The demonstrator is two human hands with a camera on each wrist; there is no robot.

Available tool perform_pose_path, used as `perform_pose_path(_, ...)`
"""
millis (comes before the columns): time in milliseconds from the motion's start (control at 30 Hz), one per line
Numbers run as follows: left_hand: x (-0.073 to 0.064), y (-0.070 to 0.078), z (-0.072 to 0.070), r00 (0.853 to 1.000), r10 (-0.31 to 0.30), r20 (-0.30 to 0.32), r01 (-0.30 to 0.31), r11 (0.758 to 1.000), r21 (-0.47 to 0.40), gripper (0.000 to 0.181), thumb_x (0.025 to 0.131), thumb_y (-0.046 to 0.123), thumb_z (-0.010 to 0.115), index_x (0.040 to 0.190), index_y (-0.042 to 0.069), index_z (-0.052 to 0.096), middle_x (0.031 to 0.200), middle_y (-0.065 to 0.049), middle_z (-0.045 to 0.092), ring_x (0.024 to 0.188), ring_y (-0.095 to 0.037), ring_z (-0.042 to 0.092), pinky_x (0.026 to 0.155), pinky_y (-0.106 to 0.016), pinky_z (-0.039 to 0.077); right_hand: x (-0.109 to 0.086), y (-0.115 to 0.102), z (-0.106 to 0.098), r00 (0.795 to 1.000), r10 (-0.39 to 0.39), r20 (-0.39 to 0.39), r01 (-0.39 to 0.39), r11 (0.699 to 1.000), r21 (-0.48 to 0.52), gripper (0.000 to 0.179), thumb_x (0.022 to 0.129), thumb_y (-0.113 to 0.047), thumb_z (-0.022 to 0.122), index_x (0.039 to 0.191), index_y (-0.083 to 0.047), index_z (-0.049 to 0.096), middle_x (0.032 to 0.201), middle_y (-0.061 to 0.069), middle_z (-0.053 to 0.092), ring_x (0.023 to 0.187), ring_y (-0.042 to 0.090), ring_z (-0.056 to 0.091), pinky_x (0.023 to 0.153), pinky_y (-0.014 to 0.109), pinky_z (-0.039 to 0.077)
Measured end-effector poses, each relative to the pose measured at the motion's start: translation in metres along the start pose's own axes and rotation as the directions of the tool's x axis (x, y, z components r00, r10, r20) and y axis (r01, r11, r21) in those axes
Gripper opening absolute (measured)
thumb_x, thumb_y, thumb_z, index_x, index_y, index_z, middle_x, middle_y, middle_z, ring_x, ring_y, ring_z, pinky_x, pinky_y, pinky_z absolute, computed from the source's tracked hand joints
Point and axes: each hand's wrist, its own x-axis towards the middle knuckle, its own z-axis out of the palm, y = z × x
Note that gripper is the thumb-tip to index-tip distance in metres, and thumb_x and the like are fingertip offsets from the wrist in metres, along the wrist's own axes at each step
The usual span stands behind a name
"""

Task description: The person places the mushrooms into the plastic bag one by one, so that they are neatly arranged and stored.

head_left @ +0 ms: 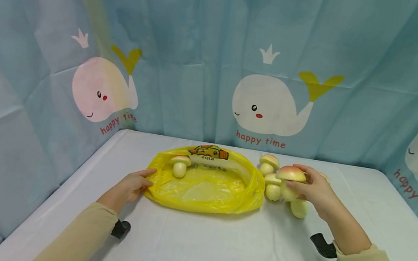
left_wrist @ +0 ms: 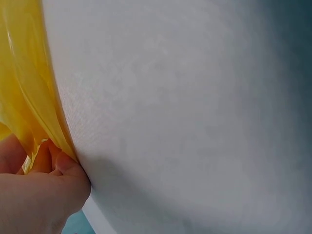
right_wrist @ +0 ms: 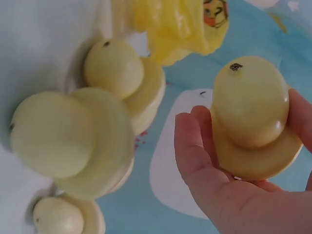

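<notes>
A yellow plastic bag lies with its mouth spread wide, a toy mushroom inside at its left. My left hand grips the left edge of the bag; in the left wrist view, fingers curl into the yellow film. At the right, my right hand holds another toy mushroom by its reddish cap, raised off the table with the pale stem downward. Around and below it are several more mushrooms, among them an upright one at the back and one beside the bag.
The white-covered table extends in front of the bag. Behind stands a blue curtain printed with whales. A black wrist camera sits by the right sleeve, another by the left.
</notes>
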Motion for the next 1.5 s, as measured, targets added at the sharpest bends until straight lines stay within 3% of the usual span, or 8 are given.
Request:
perform_pose_path(133, -0.001, 0.000, 0.000, 1.000, -0.006, -0.001, 0.006, 1.000, 0.005, 0.058, 0.095, -0.013, 0.043, 0.150, 0.001, 0.032, 0.159, -0.021, 0.012, 0.133, -0.029, 0.025, 0.108, -0.037, 0.026, 0.004, -0.007, 0.006, 0.998, 0.036, 0.047, -0.039, 0.997, 0.073, 0.077, 0.095, -0.024, 0.063, 0.152, 0.003, 0.018, 0.144, 0.026, 0.036, 0.107, 0.023, 0.051, 0.080, 0.031, 0.049)
perform_pose_path(433, -0.002, 0.000, -0.001, 1.000, -0.006, 0.001, 0.006, 1.000, 0.023, 0.058, 0.095, -0.012, 0.044, 0.150, 0.001, 0.032, 0.159, -0.022, 0.011, 0.130, -0.029, 0.026, 0.102, -0.034, 0.030, 0.013, -0.020, 0.022, 0.992, 0.089, 0.085, -0.102, 0.980, 0.171, 0.074, 0.094, -0.023, 0.064, 0.151, -0.001, 0.023, 0.142, 0.022, 0.039, 0.094, 0.019, 0.052, 0.076, 0.033, 0.050)
perform_pose_path(833, -0.001, 0.000, 0.000, 1.000, 0.004, 0.016, -0.004, 1.000, 0.017, 0.058, 0.095, -0.012, 0.043, 0.150, 0.000, 0.031, 0.159, -0.022, 0.011, 0.130, -0.029, 0.027, 0.099, -0.032, 0.031, 0.022, -0.028, 0.033, 0.985, 0.095, 0.146, -0.138, 0.938, 0.319, 0.071, 0.096, -0.018, 0.062, 0.155, -0.007, 0.022, 0.128, 0.016, 0.049, 0.088, 0.016, 0.062, 0.076, 0.029, 0.053)
perform_pose_path(1067, -0.003, 0.000, 0.001, 1.000, 0.004, 0.018, -0.005, 1.000, 0.024, 0.057, 0.096, -0.012, 0.043, 0.150, 0.000, 0.031, 0.159, -0.022, 0.011, 0.125, -0.028, 0.028, 0.096, -0.030, 0.031, 0.032, -0.035, 0.041, 0.976, 0.118, 0.182, -0.176, 0.920, 0.350, 0.064, 0.097, -0.017, 0.061, 0.151, -0.007, 0.027, 0.124, 0.013, 0.050, 0.088, 0.018, 0.061, 0.079, 0.031, 0.054)
perform_pose_path(1300, -0.001, -0.001, 0.002, 1.000, 0.004, 0.013, -0.004, 1.000, 0.018, 0.057, 0.095, -0.012, 0.044, 0.150, 0.000, 0.032, 0.159, -0.022, 0.013, 0.126, -0.028, 0.028, 0.094, -0.029, 0.033, 0.039, -0.039, 0.049, 0.965, 0.107, 0.238, -0.198, 0.895, 0.400, 0.042, 0.098, -0.010, 0.057, 0.133, -0.001, 0.036, 0.108, 0.009, 0.053, 0.083, 0.018, 0.060, 0.075, 0.031, 0.053)
perform_pose_path(1500, 0.000, 0.000, 0.000, 1.000, 0.003, 0.013, -0.004, 1.000, 0.021, 0.057, 0.095, -0.012, 0.043, 0.150, 0.000, 0.032, 0.159, -0.022, 0.013, 0.125, -0.028, 0.029, 0.093, -0.028, 0.034, 0.049, -0.043, 0.058, 0.957, 0.138, 0.256, -0.237, 0.879, 0.415, 0.046, 0.097, -0.008, 0.058, 0.135, 0.001, 0.034, 0.115, 0.013, 0.050, 0.085, 0.019, 0.061, 0.079, 0.033, 0.054)
